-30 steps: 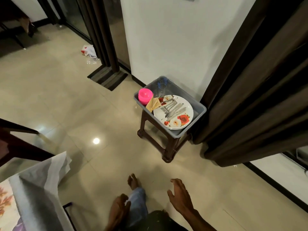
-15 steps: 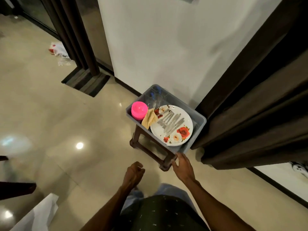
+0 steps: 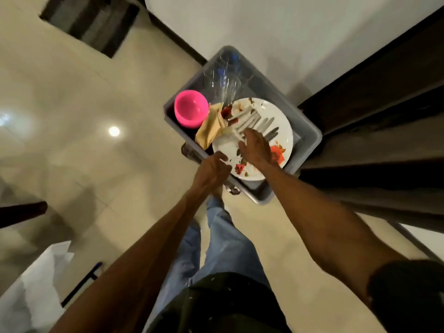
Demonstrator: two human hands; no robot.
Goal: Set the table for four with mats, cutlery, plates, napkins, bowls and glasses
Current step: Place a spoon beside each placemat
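The right hand (image 3: 255, 150) reaches over the white floral plate (image 3: 280, 121) lying in the grey plastic tub (image 3: 310, 138), fingers (image 3: 247, 137) loosely spread and just at the near ends of the steel cutlery (image 3: 257, 121) piled on it; they hold nothing yet. The left hand (image 3: 212, 168) hovers at the tub's near-left rim, fingers half curled, and I cannot tell whether it touches the rim.

To gather the cutlery well, close the fingers round the whole bundle at the handles and lift it clear of the plate, steadying the tub so it stays on its stool.

A pink plastic bowl (image 3: 191, 108) and a folded tan napkin (image 3: 211, 127) sit at the tub's left. The clear glasses (image 3: 223, 78) at the far corner are blurred, and their number is uncertain. The stool is almost wholly hidden.
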